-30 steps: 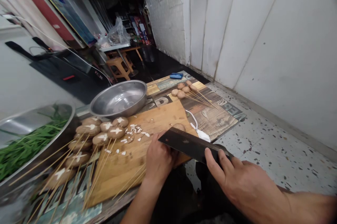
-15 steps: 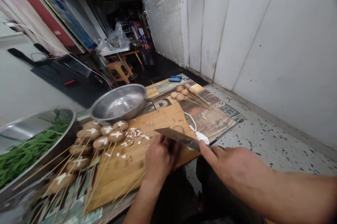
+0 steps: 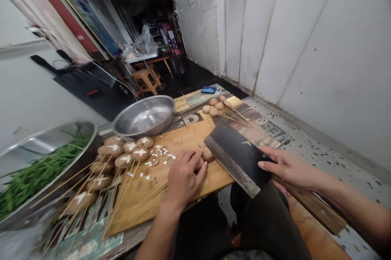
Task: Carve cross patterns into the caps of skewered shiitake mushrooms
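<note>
My right hand (image 3: 284,168) grips a cleaver (image 3: 236,156) where its dark blade meets the wooden handle. The blade's broad face is turned up over the right edge of the wooden cutting board (image 3: 189,135). My left hand (image 3: 185,174) rests on the board, its fingers closed round a brown mushroom (image 3: 199,164) that they partly hide. Just beyond the fingertips sits another mushroom (image 3: 207,153). White trimmings (image 3: 159,152) lie scattered left of this hand. Farther left, skewered mushrooms (image 3: 140,153) with white crosses cut into their caps are piled at the board's edge.
A steel basin (image 3: 145,117) stands behind the board, and a large bowl (image 3: 91,139) of green leaves (image 3: 45,164) is at the left. Uncut skewered mushrooms (image 3: 214,111) and a blue object (image 3: 208,89) lie toward the table's far end. Bare skewers (image 3: 146,201) cross the board's front.
The cleaver has moved right, away from the mushroom, and its blade has turned flat. My right hand has shifted its grip. My left hand stays at the mushroom.
</note>
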### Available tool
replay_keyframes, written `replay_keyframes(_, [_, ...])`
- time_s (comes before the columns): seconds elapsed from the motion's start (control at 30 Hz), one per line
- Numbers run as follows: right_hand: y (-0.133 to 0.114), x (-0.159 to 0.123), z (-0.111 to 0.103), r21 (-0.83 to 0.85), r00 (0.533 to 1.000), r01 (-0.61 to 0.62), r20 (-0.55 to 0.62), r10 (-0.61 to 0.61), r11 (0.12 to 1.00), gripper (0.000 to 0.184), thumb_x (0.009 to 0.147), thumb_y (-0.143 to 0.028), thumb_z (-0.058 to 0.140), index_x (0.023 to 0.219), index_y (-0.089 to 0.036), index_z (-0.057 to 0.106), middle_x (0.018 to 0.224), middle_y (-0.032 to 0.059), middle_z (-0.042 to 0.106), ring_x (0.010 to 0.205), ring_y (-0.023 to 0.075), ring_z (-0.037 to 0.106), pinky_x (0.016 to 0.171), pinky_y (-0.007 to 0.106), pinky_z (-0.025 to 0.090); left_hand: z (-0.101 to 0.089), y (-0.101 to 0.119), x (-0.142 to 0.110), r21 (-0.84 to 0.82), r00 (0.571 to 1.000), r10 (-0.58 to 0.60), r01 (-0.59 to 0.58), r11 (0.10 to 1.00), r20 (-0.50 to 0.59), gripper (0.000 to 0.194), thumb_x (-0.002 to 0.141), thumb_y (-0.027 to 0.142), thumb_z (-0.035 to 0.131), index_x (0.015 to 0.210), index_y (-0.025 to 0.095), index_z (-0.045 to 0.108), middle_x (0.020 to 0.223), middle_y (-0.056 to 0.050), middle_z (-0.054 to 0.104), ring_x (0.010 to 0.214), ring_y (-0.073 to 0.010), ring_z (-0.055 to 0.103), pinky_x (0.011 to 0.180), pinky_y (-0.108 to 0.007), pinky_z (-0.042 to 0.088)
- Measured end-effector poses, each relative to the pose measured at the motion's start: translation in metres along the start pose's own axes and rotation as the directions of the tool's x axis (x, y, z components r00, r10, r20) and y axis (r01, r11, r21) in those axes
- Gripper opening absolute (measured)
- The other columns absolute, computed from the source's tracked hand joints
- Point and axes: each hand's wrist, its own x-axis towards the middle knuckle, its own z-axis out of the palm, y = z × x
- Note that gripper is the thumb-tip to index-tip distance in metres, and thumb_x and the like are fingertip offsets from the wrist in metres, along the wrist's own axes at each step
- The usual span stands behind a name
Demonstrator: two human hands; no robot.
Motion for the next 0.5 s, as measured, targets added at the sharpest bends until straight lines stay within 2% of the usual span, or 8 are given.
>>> replay_keyframes(0.1, [0.002, 0.003, -0.001, -0.031, 0.996, 0.03, 0.088, -0.027, 0.999, 0.06, 0.095, -0.045, 0.051, 0.146, -0.017, 0.041, 0.043, -0.0096, 0.05, 0.034, 0.0121, 0.049, 0.037, 0.02, 0.038, 0.0, 0.001, 0.0, -0.002, 1.0, 0.008, -0.008, 1.0, -0.004, 0.028, 0.092, 0.027, 0.059, 0.117, 0.015, 0.066, 0.106, -0.011, 0.069, 0.097, -0.0258, 0.063, 0.087, -0.043, 0.053])
replay_keyframes(0.33, [-0.006, 0.001, -0.015, -0.102, 0.988, 0.068, 0.143, -0.053, 0.992, 0.059, 0.098, -0.042, 0.049, 0.146, -0.011, 0.038, 0.046, -0.0099, 0.048, 0.037, 0.0108, 0.048, 0.041, 0.022, 0.042, 0.0, 0.003, 0.001, -0.006, 1.0, -0.01, 0.01, 1.0, -0.003, 0.027, 0.092, 0.024, 0.058, 0.117, 0.015, 0.066, 0.108, -0.011, 0.07, 0.099, -0.0256, 0.062, 0.089, -0.043, 0.052])
replay_keyframes(0.5, [-0.007, 0.006, -0.025, -0.071, 0.978, 0.057, 0.204, -0.042, 0.996, 0.059, 0.097, -0.043, 0.052, 0.147, -0.015, 0.037, 0.06, -0.0056, 0.057, 0.037, 0.0085, 0.048, 0.039, 0.02, 0.04, 0.002, 0.005, 0.001, -0.019, 1.0, -0.014, 0.014, 1.0, -0.021, 0.026, 0.092, 0.022, 0.057, 0.116, 0.018, 0.066, 0.109, -0.01, 0.071, 0.1, -0.025, 0.062, 0.09, -0.042, 0.052])
